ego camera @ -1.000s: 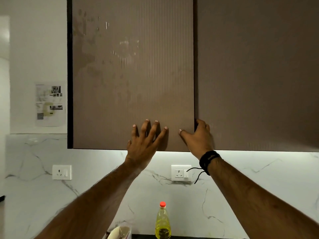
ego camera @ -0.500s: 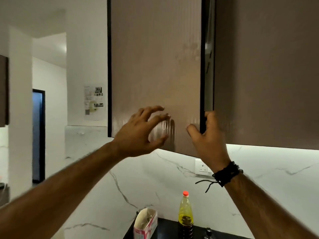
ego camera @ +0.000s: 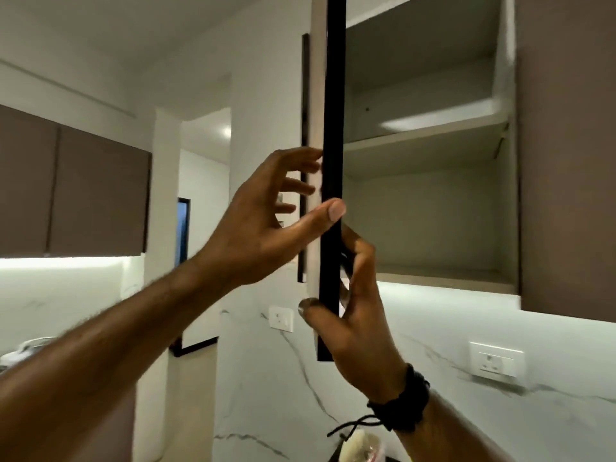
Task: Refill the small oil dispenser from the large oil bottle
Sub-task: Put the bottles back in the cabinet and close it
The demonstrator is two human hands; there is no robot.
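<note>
Neither the oil bottle nor the small dispenser is in view. An upper cabinet door (ego camera: 333,95) stands swung open, edge-on to me, showing its black edge. My right hand (ego camera: 353,315) grips the door's lower part, thumb on the outer side and fingers wrapped onto the inner side. Higher up, my left hand (ego camera: 266,225) touches the door with its thumb tip on the black edge and its straight, spread fingers towards the outer face. The cabinet inside (ego camera: 426,211) shows two pale shelves with nothing visible on them.
A closed brown cabinet door (ego camera: 566,161) is to the right, and more brown wall cabinets (ego camera: 73,191) hang at the left. Two wall sockets (ego camera: 281,317) (ego camera: 496,359) sit on the marble backsplash. A pale bag (ego camera: 363,445) shows at the bottom edge.
The cabinet door has swung from closed to fully open, pulled by my right hand. My left hand came off the door's face onto its edge. The oil bottle has left the view.
</note>
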